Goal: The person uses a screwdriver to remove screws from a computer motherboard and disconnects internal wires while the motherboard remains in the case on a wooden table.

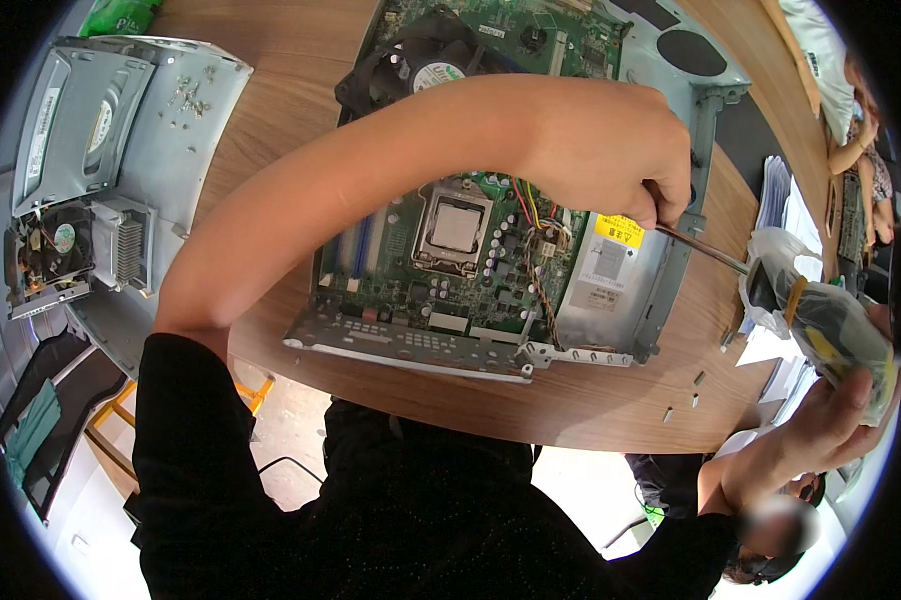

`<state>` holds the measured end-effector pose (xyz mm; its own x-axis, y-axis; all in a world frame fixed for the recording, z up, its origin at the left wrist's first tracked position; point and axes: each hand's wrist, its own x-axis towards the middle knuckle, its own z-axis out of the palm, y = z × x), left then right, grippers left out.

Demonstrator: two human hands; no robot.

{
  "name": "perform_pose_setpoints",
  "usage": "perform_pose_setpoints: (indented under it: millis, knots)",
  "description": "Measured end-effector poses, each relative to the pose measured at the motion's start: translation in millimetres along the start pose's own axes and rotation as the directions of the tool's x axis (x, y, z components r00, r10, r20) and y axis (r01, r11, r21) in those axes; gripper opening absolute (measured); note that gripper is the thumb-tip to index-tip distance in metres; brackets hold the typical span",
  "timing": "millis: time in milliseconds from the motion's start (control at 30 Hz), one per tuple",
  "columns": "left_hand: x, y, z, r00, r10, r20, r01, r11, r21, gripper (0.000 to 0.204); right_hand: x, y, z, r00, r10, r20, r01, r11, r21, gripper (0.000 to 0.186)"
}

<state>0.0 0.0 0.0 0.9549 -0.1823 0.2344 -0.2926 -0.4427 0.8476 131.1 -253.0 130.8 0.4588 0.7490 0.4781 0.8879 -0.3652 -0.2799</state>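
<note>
An opened computer case (pixel 661 300) on the desk holds a green motherboard (pixel 371 280), a processor in its socket (pixel 456 225), a black fan (pixel 401 70) and a metal power supply with a yellow label (pixel 601 275). My left hand (pixel 621 145) reaches across the board to the case's right side, fingers pinched at the end of a long metal shaft (pixel 711 250); what they grip is hidden. My right hand (pixel 821 430), at the lower right, is closed on this tool's plastic-wrapped black-and-yellow handle (pixel 831 350).
On the left lie a metal panel (pixel 181 170) with several screws, a fan (pixel 66 240) and a finned heatsink (pixel 126 250). Papers (pixel 781 200) and small loose pieces (pixel 699 380) are at the right. Another person (pixel 871 190) is at the far right, another (pixel 776 560) at the lower right.
</note>
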Motion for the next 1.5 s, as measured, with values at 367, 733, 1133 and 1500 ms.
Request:
perform_pose_setpoints:
  millis: [367, 733, 1133, 1500]
  knots:
    - [1.7, 10.2, -15.3, 0.983, -0.062, 0.175, 0.045, 0.994, 0.099, 0.021, 16.5, 6.7, -8.2, 0.989, -0.109, 0.102, 0.111, 0.994, -0.013, 0.058]
    - [-4.1, 10.1, -8.0, 0.997, -0.051, 0.058, 0.049, 0.998, 0.036, 0.02, 63.4, -23.9, -2.0, 0.913, -0.176, 0.369, 0.195, 0.981, -0.015, 0.059]
    - [-8.1, 11.5, -5.2, 0.999, -0.028, -0.043, 0.035, 0.984, 0.174, 0.018, 77.6, -38.5, -2.3, 0.851, -0.209, 0.481, 0.248, 0.969, -0.018, 0.06]
    - [-4.1, 12.3, 2.1, 0.98, 0.04, -0.193, -0.002, 0.982, 0.19, 0.024, 66.9, -41.9, -4.0, 0.842, -0.219, 0.494, 0.258, 0.966, -0.012, 0.061]
